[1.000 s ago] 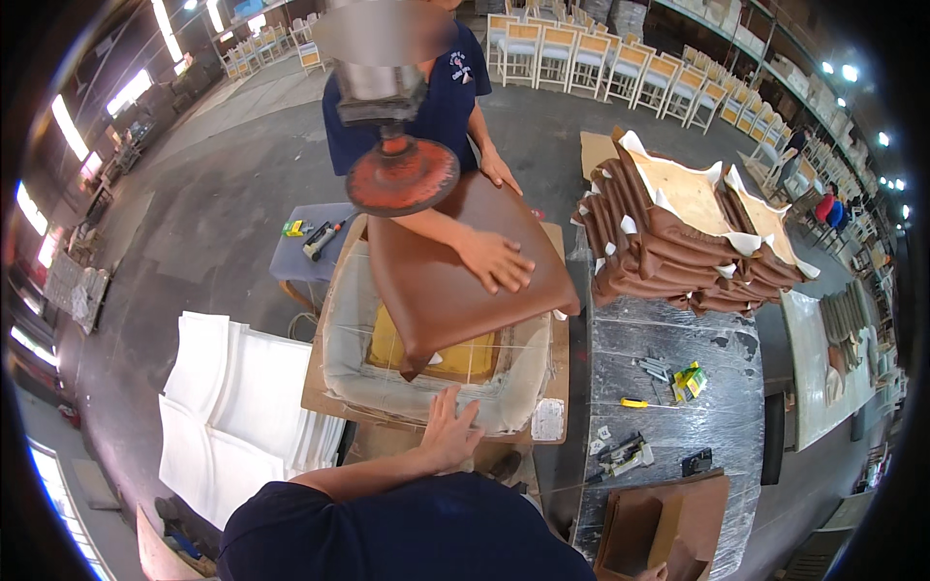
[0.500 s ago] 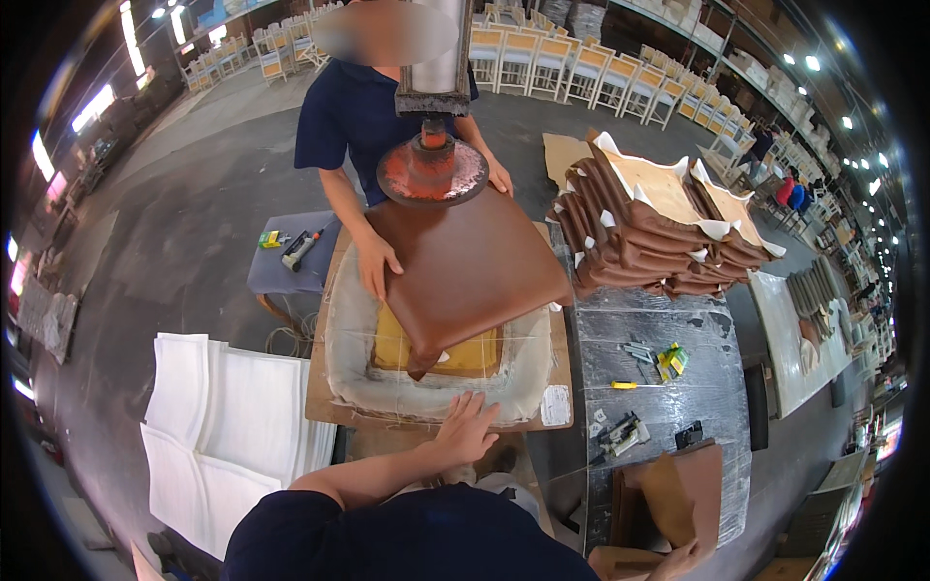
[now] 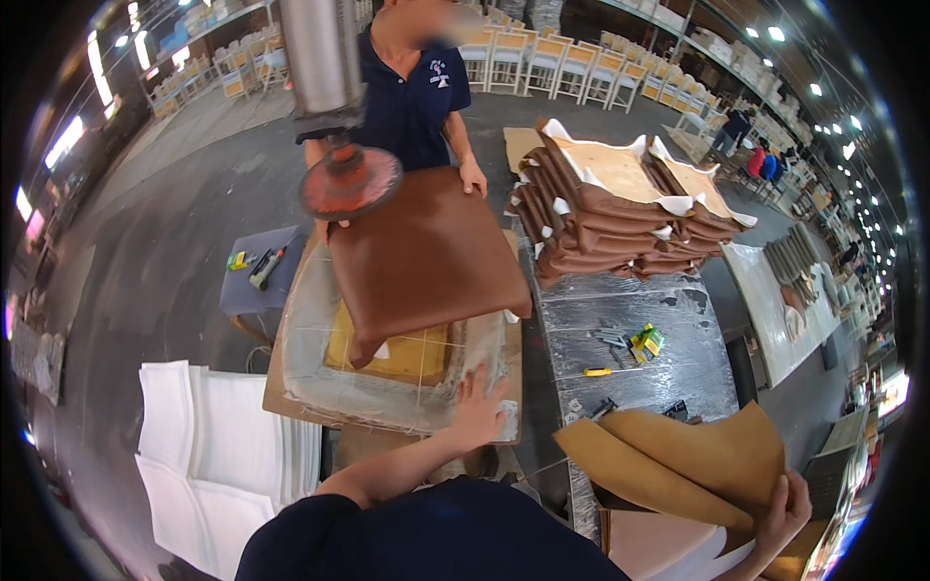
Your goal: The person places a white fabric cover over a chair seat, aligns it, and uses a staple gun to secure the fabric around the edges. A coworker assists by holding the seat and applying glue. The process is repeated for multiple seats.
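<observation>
**Tan sheet in one hand, press frame under the other**

Tan leather-like sheets (image 3: 678, 460) hang from our right hand (image 3: 787, 504), fingers curled tight over their far lower corner; we judge them light, floppy and smooth, best pinched at an edge as now, since the middle would sag. Our left hand (image 3: 478, 405) lies flat with fingers spread on the near rim of the plastic-covered frame (image 3: 387, 392), holding nothing. Just beyond those fingertips sits the yellow foam pad (image 3: 407, 353), and over it the brown seat cover (image 3: 426, 254), which the co-worker's hand (image 3: 474, 179) grips at its far corner. It looks stiff enough to keep its shape, yet heavy. Above its left edge hangs the round orange press head (image 3: 350, 181).

Compared with half a second ago, the brown cover has been pulled back and lifted, baring more foam, and our right hand with its sheets has come into view.
</observation>
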A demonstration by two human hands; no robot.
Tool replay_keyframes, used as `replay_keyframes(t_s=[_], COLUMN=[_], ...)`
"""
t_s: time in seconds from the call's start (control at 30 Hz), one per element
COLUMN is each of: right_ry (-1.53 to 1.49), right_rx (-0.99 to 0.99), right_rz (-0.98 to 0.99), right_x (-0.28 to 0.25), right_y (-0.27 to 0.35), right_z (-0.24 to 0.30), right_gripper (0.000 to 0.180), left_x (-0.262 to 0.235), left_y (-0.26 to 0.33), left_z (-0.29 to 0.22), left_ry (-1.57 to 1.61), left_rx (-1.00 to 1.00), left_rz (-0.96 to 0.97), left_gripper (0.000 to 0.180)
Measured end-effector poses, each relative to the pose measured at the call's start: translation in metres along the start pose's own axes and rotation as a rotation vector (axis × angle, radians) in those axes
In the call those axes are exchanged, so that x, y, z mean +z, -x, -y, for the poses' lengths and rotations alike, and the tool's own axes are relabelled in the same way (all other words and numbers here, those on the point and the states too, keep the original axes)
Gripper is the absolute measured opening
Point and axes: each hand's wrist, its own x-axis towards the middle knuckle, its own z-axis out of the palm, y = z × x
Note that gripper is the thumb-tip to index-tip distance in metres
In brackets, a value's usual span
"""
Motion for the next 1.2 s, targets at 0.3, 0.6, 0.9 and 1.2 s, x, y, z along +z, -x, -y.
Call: replay_keyframes(t_s=[0.3,0.6,0.9,1.2], right_ry=[0.039,-0.189,-0.359,-0.566], right_rx=[-0.52,-0.846,-1.086,-1.172], right_rz=[0.104,0.175,0.364,0.404], right_x=[0.005,0.075,0.099,0.125], right_y=[-0.094,-0.161,-0.19,-0.167], right_z=[0.06,0.095,0.126,0.191], right_gripper=[0.021,0.025,0.032,0.033], left_x=[0.009,-0.005,-0.036,-0.053], left_y=[0.036,0.063,0.106,0.145], left_z=[0.023,0.029,0.057,0.102], left_ry=[0.054,-0.069,-0.167,-0.193], left_rx=[-0.17,-0.24,-0.233,-0.281], left_rz=[-0.06,-0.122,-0.029,-0.063], left_gripper=[0.085,0.083,0.08,0.075])
